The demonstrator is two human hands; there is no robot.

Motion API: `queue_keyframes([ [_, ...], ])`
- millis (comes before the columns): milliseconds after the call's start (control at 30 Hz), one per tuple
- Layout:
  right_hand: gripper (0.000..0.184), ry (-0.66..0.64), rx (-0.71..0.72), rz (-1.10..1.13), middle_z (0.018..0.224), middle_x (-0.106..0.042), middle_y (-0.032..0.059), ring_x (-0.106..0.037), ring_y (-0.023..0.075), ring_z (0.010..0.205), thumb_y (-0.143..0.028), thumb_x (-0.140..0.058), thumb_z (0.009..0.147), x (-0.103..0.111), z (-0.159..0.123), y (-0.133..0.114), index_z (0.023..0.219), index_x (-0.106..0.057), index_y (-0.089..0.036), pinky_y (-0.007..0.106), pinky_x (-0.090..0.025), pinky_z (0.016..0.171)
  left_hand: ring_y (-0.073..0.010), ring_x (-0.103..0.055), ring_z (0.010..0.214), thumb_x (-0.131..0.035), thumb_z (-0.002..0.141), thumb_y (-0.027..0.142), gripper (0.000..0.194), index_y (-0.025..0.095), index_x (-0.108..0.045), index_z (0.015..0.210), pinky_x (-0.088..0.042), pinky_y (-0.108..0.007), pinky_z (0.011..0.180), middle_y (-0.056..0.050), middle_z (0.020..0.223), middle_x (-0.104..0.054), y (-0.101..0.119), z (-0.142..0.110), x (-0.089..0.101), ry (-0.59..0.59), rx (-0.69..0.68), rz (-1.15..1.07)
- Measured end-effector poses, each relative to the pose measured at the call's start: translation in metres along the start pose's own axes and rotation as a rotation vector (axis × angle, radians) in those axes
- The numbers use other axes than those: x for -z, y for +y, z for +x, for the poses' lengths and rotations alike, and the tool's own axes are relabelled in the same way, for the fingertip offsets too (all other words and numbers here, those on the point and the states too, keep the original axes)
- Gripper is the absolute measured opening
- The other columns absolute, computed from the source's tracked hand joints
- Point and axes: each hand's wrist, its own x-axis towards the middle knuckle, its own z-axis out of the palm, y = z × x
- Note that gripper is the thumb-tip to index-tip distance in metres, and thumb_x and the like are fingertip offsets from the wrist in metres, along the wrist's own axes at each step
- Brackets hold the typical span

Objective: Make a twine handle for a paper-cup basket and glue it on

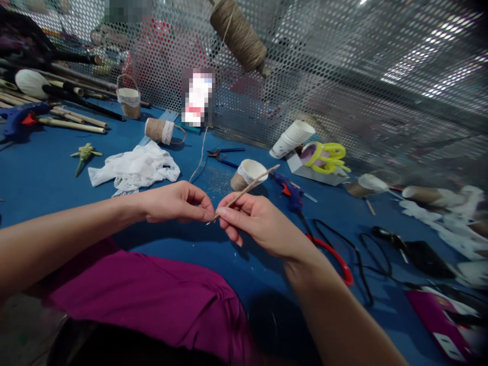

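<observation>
A stiff length of brown twine cord (253, 183) slants up and to the right from between my hands. My right hand (253, 216) pinches it near its lower end, thumb on top. My left hand (179, 203) is closed, its thumb and fingertips pressed together at that lower end; the exact grip is partly hidden. Just beyond the cord sits a small twine-wrapped paper cup (239, 181) with a white lace rim. A thin loose strand of twine (201, 155) runs down the blue table behind my left hand.
White lace (143, 165) lies heaped at left, near two handled cups (128, 104). Pliers (224, 155), a blue glue gun (287, 190) and its cables lie beyond my hands. Stacked paper cups (293, 137) and yellow-handled scissors (326, 156) stand by the mesh; a twine spool (238, 35) hangs there.
</observation>
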Motion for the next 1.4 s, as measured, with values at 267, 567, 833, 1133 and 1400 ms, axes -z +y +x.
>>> queue_keyframes([
  [267,0.012,0.071,-0.056,-0.075,0.059,-0.053,-0.0051,-0.049,0.0034,0.043,-0.026,-0.057,0.079,-0.0011,0.002,-0.0004,0.077,-0.052,-0.015,0.015,-0.04,0.038,-0.0043,-0.031,0.045,-0.059,0.077,0.027,0.015,0.013,-0.059,0.074,-0.02,-0.02,0.042,0.006,0.056,-0.045,-0.0015,0.0022,-0.0052,0.049,-0.02,0.036],
  [567,0.02,0.104,-0.086,-0.058,0.055,-0.053,-0.0062,-0.046,0.0028,0.039,-0.031,-0.062,0.076,-0.0009,0.0033,0.0011,0.074,-0.05,-0.016,0.014,-0.036,0.033,-0.0047,-0.032,0.046,-0.058,0.077,0.029,0.017,0.012,-0.059,0.076,-0.022,-0.02,0.044,0.006,0.057,-0.045,0.001,0.0016,-0.0072,0.049,-0.025,0.04],
  [833,0.021,0.025,-0.037,0.017,0.057,-0.055,-0.0052,-0.048,0.0034,0.041,-0.032,-0.067,0.072,0.0011,0.0014,-0.001,0.075,-0.053,-0.016,0.015,-0.038,0.036,-0.0041,-0.031,0.044,-0.062,0.076,0.03,0.018,0.013,-0.059,0.077,-0.018,-0.02,0.042,0.006,0.056,-0.043,-0.0032,0.0006,-0.0045,-0.027,0.016,-0.11],
  [1133,0.021,-0.018,-0.015,0.023,0.06,-0.055,-0.0047,-0.049,0.0033,0.043,-0.034,-0.063,0.076,0.0003,0.0016,0.0007,0.076,-0.054,-0.016,0.015,-0.039,0.039,-0.0036,-0.031,0.045,-0.063,0.075,0.028,0.017,0.012,-0.058,0.074,-0.02,-0.019,0.043,0.006,0.056,-0.044,-0.0027,0.0018,-0.0063,-0.052,0.022,-0.162],
  [1400,0.025,0.056,-0.01,0.0,0.062,-0.054,-0.0043,-0.05,0.0054,0.046,-0.038,-0.063,0.075,-0.0025,0.0025,0.0007,0.078,-0.052,-0.016,0.018,-0.041,0.04,-0.0035,-0.034,0.045,-0.062,0.076,0.027,0.015,0.012,-0.058,0.075,-0.024,-0.019,0.043,0.006,0.057,-0.046,-0.0064,0.0034,-0.0079,0.025,-0.038,-0.142],
])
